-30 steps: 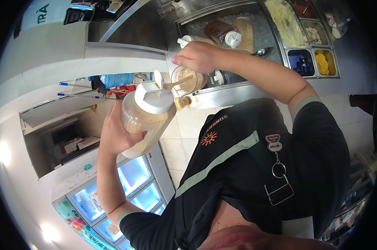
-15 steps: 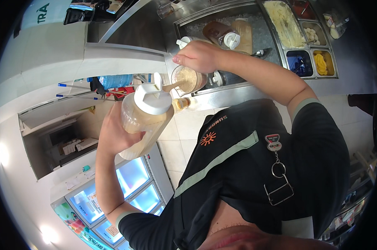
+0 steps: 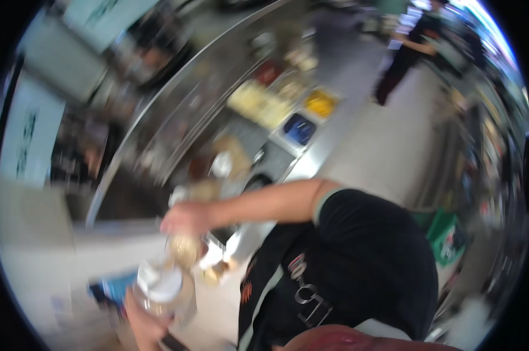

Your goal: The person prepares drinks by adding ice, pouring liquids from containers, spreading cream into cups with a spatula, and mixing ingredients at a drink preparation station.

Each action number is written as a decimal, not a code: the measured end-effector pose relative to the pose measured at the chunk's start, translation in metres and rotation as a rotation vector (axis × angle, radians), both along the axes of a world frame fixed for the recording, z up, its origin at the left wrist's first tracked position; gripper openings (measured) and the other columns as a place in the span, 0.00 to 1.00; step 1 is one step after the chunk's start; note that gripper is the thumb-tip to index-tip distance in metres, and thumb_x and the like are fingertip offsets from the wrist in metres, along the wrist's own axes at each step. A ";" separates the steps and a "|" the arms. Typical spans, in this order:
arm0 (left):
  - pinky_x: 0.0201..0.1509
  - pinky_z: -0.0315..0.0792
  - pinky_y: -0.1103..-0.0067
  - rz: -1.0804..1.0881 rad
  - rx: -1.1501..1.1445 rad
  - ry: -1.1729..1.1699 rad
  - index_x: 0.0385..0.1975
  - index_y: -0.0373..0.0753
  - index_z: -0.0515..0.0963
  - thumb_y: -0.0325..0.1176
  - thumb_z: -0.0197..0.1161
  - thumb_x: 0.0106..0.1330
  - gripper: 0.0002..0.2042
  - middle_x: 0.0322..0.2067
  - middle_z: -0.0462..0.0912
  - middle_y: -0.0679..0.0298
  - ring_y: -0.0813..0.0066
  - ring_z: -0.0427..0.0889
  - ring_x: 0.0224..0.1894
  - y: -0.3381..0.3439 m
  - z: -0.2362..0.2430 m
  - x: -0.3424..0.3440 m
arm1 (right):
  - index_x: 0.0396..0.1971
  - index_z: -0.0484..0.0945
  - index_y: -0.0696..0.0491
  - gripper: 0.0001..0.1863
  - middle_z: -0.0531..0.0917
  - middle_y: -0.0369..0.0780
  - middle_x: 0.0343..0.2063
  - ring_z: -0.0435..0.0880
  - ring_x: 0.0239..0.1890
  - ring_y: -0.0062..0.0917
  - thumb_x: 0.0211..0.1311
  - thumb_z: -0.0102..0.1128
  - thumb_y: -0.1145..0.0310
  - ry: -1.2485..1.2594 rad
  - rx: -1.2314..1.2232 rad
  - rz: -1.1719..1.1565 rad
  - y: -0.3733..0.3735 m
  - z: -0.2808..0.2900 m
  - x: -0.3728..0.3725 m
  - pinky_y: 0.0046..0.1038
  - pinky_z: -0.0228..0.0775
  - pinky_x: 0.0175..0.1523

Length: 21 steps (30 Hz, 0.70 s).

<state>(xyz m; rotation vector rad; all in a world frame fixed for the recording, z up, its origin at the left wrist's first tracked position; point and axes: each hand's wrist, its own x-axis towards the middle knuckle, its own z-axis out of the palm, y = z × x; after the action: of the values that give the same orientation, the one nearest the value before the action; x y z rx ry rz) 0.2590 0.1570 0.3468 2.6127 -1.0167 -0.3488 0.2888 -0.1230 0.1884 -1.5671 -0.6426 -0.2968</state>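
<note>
Motion smears the picture. My left hand is wrapped round a clear plastic pitcher with a white lid, low on the left. Just above the pitcher, my right hand is closed at the rim of a clear cup of pale tan drink. Lid and cup are close together, but blur hides whether liquid runs between them. A small amber-coloured container is beside the cup, at the end of the counter.
Behind my right arm, a steel counter well holds pitchers with white caps. Farther along are bins of yellow topping, something blue and a cream-coloured food. Another person stands far right; a green bag is at right.
The view has swung and blurred, bringing the far counter and another person into sight. Both hands keep their holds; pitcher and cup appear lower. The pouring stream seen before cannot be made out.
</note>
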 end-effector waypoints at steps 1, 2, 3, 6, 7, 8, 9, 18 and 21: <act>0.59 0.70 0.62 -0.047 -0.020 -0.006 0.60 0.31 0.68 0.38 0.76 0.47 0.39 0.52 0.77 0.49 0.53 0.76 0.54 0.013 -0.005 0.006 | 0.19 0.72 0.61 0.25 0.73 0.55 0.19 0.72 0.20 0.47 0.74 0.44 0.58 -0.018 -0.004 -0.064 0.012 -0.001 -0.006 0.42 0.65 0.30; 0.59 0.69 0.62 -0.083 -0.058 -0.008 0.61 0.31 0.67 0.38 0.77 0.50 0.39 0.53 0.76 0.50 0.54 0.76 0.54 0.028 -0.011 0.013 | 0.20 0.72 0.61 0.25 0.73 0.55 0.19 0.71 0.20 0.46 0.74 0.44 0.58 0.093 -0.010 -0.102 0.017 0.000 -0.014 0.42 0.63 0.31; 0.59 0.69 0.62 -0.171 -0.088 -0.011 0.61 0.31 0.67 0.38 0.77 0.50 0.39 0.53 0.76 0.50 0.54 0.76 0.54 0.033 -0.021 0.022 | 0.20 0.71 0.62 0.25 0.73 0.54 0.18 0.70 0.21 0.44 0.74 0.44 0.58 0.112 0.017 -0.157 0.025 -0.001 -0.023 0.41 0.63 0.31; 0.61 0.69 0.63 -0.037 -0.228 0.177 0.65 0.29 0.61 0.41 0.80 0.45 0.48 0.55 0.75 0.47 0.54 0.75 0.56 0.092 -0.061 0.045 | 0.21 0.71 0.62 0.25 0.72 0.53 0.18 0.68 0.21 0.42 0.74 0.43 0.58 0.163 0.039 -0.318 0.034 -0.003 -0.046 0.40 0.63 0.33; 0.62 0.69 0.64 0.026 -0.256 0.249 0.66 0.28 0.59 0.42 0.82 0.43 0.51 0.56 0.75 0.47 0.54 0.74 0.57 0.107 -0.076 0.053 | 0.21 0.71 0.62 0.25 0.71 0.52 0.18 0.67 0.22 0.41 0.74 0.43 0.58 0.207 0.046 -0.355 0.038 -0.006 -0.056 0.39 0.63 0.33; 0.62 0.69 0.64 -0.001 -0.263 0.254 0.66 0.28 0.59 0.42 0.82 0.43 0.51 0.56 0.75 0.47 0.54 0.74 0.57 0.115 -0.086 0.055 | 0.21 0.71 0.62 0.25 0.71 0.52 0.18 0.67 0.22 0.41 0.74 0.43 0.58 0.206 0.038 -0.383 0.044 -0.008 -0.061 0.39 0.63 0.33; 0.63 0.68 0.64 0.053 -0.285 0.201 0.67 0.29 0.57 0.42 0.81 0.44 0.51 0.57 0.74 0.47 0.54 0.74 0.58 0.118 -0.099 0.057 | 0.21 0.71 0.63 0.25 0.71 0.52 0.18 0.67 0.22 0.40 0.74 0.43 0.58 0.199 0.035 -0.440 0.047 -0.015 -0.066 0.39 0.63 0.34; 0.67 0.62 0.65 0.216 -0.823 0.346 0.62 0.30 0.60 0.14 0.70 0.39 0.43 0.57 0.69 0.51 0.59 0.70 0.58 0.119 -0.316 0.114 | 0.23 0.71 0.62 0.25 0.74 0.51 0.20 0.70 0.23 0.40 0.74 0.43 0.56 0.327 -0.131 -0.756 0.042 -0.039 -0.139 0.40 0.64 0.35; 0.68 0.60 0.63 0.261 -0.848 0.269 0.64 0.31 0.60 0.15 0.71 0.39 0.44 0.58 0.68 0.51 0.57 0.69 0.60 0.122 -0.366 0.116 | 0.21 0.68 0.60 0.25 0.69 0.52 0.19 0.68 0.22 0.43 0.76 0.42 0.58 0.269 -0.143 -0.808 0.048 -0.043 -0.148 0.39 0.61 0.33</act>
<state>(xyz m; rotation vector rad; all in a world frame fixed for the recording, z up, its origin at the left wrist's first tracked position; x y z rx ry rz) 0.3755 0.2787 -0.0190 1.8293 -0.5443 -0.1456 0.1403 -0.0750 0.1452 -1.9098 0.2127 -0.6318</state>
